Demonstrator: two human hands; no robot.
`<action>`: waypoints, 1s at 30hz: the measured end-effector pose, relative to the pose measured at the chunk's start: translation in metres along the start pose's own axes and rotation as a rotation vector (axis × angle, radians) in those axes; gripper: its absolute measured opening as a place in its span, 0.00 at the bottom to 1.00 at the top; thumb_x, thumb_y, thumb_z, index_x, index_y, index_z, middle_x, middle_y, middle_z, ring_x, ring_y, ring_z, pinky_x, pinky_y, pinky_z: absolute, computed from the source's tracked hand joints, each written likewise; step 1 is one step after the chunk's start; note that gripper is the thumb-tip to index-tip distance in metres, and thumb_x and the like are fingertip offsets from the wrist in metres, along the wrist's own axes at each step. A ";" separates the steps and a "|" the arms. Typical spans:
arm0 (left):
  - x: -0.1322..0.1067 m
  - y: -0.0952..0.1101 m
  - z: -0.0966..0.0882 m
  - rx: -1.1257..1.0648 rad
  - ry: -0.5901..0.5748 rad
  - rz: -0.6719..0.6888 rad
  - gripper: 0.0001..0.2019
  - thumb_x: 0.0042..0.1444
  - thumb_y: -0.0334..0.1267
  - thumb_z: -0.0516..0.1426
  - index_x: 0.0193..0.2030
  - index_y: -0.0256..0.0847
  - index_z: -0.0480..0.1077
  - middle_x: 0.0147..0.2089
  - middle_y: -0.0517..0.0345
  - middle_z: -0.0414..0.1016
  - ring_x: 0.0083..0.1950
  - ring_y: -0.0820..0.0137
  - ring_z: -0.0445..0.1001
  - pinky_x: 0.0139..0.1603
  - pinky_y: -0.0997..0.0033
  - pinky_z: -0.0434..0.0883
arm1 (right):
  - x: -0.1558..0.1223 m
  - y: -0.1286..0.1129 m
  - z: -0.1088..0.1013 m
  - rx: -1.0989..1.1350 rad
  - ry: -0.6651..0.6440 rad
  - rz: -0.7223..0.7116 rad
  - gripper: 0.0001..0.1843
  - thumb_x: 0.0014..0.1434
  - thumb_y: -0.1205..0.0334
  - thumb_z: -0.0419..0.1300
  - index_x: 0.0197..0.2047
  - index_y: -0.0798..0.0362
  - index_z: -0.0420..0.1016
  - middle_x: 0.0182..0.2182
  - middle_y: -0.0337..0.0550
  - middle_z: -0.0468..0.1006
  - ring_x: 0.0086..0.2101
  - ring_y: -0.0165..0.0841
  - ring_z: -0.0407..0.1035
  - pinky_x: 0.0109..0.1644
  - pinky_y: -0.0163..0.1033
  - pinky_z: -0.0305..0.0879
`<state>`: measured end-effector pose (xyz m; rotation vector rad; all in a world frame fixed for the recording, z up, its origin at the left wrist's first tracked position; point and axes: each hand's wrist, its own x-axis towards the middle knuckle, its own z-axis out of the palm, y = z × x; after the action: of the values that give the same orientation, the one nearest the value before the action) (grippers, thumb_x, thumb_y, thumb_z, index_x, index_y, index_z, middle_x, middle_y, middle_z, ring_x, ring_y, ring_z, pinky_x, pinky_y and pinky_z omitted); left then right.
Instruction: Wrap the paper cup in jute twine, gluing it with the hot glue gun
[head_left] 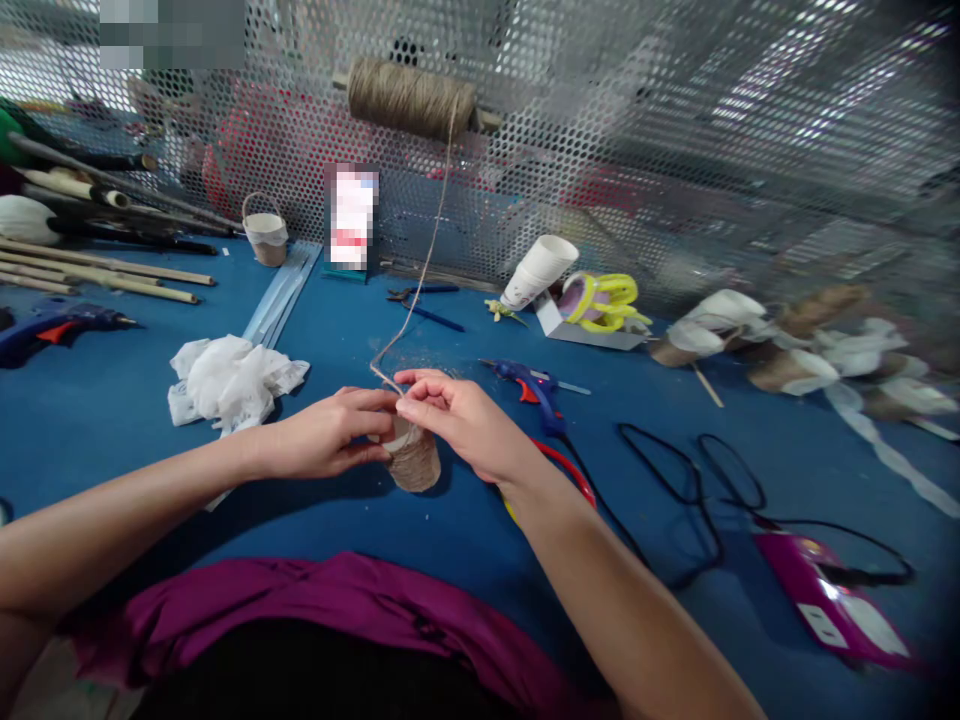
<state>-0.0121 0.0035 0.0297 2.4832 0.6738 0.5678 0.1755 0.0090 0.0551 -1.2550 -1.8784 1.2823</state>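
Observation:
A small paper cup [414, 462], its side wound with brown twine, is tilted above the blue table between my hands. My left hand [330, 432] grips the cup at its left side, thumb and fingers closed on it. At the rim, my right hand [457, 415] pinches the twine [425, 265] between thumb and fingers. This strand runs up to a large spool of twine [409, 97] mounted on the perforated metal screen. Part of the cup is hidden behind my fingers.
A blue glue gun [536, 385] lies right of my hands, its black cord trailing to a purple power strip [832, 600]. White lace fabric [232, 380] is at left. Behind stand a finished small basket [265, 237], pliers [427, 305], stacked cups [540, 270] and yellow scissors [615, 300].

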 end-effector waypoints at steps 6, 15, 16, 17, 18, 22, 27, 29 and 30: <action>0.002 -0.001 -0.002 -0.350 -0.014 -0.062 0.05 0.58 0.33 0.51 0.33 0.34 0.65 0.52 0.44 0.68 0.52 0.67 0.69 0.50 0.67 0.67 | -0.015 0.006 -0.006 0.149 0.180 -0.029 0.07 0.51 0.61 0.59 0.26 0.54 0.68 0.46 0.48 0.71 0.48 0.34 0.65 0.52 0.43 0.60; 0.003 0.001 -0.005 -0.507 -0.044 -0.104 0.04 0.58 0.32 0.52 0.33 0.34 0.65 0.50 0.46 0.69 0.51 0.67 0.68 0.51 0.67 0.65 | -0.022 0.015 -0.005 0.272 0.267 0.015 0.07 0.50 0.60 0.61 0.27 0.54 0.68 0.43 0.46 0.72 0.41 0.31 0.67 0.45 0.40 0.62; 0.003 0.001 -0.005 -0.510 -0.045 -0.105 0.04 0.58 0.32 0.52 0.33 0.34 0.65 0.51 0.46 0.69 0.51 0.67 0.68 0.52 0.68 0.65 | -0.022 0.016 -0.005 0.269 0.268 0.013 0.07 0.50 0.60 0.61 0.27 0.54 0.68 0.42 0.46 0.72 0.41 0.31 0.67 0.45 0.40 0.62; 0.003 0.001 -0.005 -0.514 -0.046 -0.106 0.04 0.58 0.32 0.52 0.33 0.34 0.65 0.51 0.46 0.69 0.51 0.68 0.68 0.52 0.68 0.65 | -0.023 0.016 -0.005 0.266 0.270 0.010 0.07 0.50 0.60 0.61 0.27 0.54 0.68 0.42 0.46 0.72 0.41 0.31 0.67 0.45 0.40 0.62; 0.002 0.001 -0.005 -0.518 -0.046 -0.105 0.04 0.58 0.32 0.52 0.33 0.34 0.65 0.51 0.46 0.69 0.51 0.68 0.68 0.52 0.68 0.64 | -0.023 0.017 -0.005 0.264 0.270 0.009 0.07 0.50 0.60 0.61 0.27 0.54 0.68 0.42 0.46 0.72 0.41 0.31 0.67 0.45 0.40 0.62; 0.001 0.001 -0.006 -0.536 -0.053 -0.100 0.04 0.58 0.31 0.52 0.34 0.34 0.65 0.52 0.46 0.68 0.51 0.68 0.68 0.52 0.69 0.64 | -0.023 0.018 -0.004 0.274 0.267 0.026 0.07 0.50 0.61 0.61 0.26 0.54 0.68 0.42 0.46 0.73 0.40 0.32 0.67 0.45 0.41 0.62; 0.001 0.003 -0.008 -0.582 -0.063 -0.089 0.04 0.58 0.30 0.52 0.33 0.34 0.65 0.54 0.46 0.67 0.53 0.67 0.67 0.53 0.68 0.63 | -0.023 0.019 -0.004 0.325 0.258 0.047 0.07 0.49 0.60 0.62 0.26 0.54 0.69 0.40 0.46 0.73 0.41 0.33 0.68 0.46 0.41 0.62; 0.002 0.004 -0.009 -0.609 -0.062 -0.083 0.03 0.58 0.29 0.52 0.33 0.34 0.65 0.55 0.47 0.66 0.54 0.67 0.66 0.54 0.68 0.63 | -0.023 0.019 -0.004 0.353 0.250 0.054 0.07 0.49 0.60 0.61 0.26 0.54 0.69 0.40 0.45 0.73 0.41 0.33 0.68 0.46 0.41 0.62; 0.002 0.004 -0.009 -0.622 -0.061 -0.080 0.03 0.58 0.29 0.52 0.33 0.34 0.65 0.55 0.47 0.66 0.54 0.67 0.66 0.54 0.68 0.63 | -0.022 0.019 -0.004 0.368 0.247 0.058 0.07 0.49 0.60 0.61 0.26 0.54 0.69 0.39 0.45 0.74 0.41 0.32 0.68 0.47 0.41 0.62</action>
<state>-0.0138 0.0048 0.0392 1.8771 0.4764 0.5645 0.1956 -0.0075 0.0406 -1.2117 -1.3702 1.3576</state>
